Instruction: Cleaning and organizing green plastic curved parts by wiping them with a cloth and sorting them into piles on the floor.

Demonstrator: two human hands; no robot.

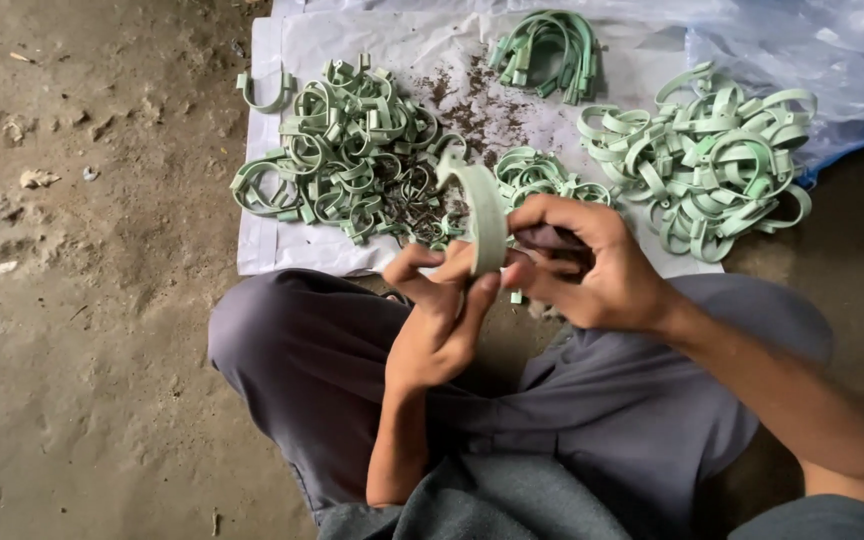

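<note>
A pale green plastic clip (482, 215), curved like an open ring, is held up in the air above the person's lap, between both hands. The left hand (439, 318) comes from below with the forearm almost vertical; its thumb and forefinger are closed on the lower end of the clip, and the other fingers are bent in near the palm. The right hand (584, 265) comes from the right side, wrist turned inward, with the fingers curled together and pressing the clip from its right side; something dark is under these fingers, but I cannot tell what it is. Behind the hands, a white sheet (272, 250) lies on the dirt floor (82, 300). On it there are a big pile of clips (347, 150) at left, another pile (712, 160) at right, a small bundle (547, 55) at top, and dark crumbs (472, 115) in the middle. The person sits with legs crossed in grey trousers (302, 360)
</note>
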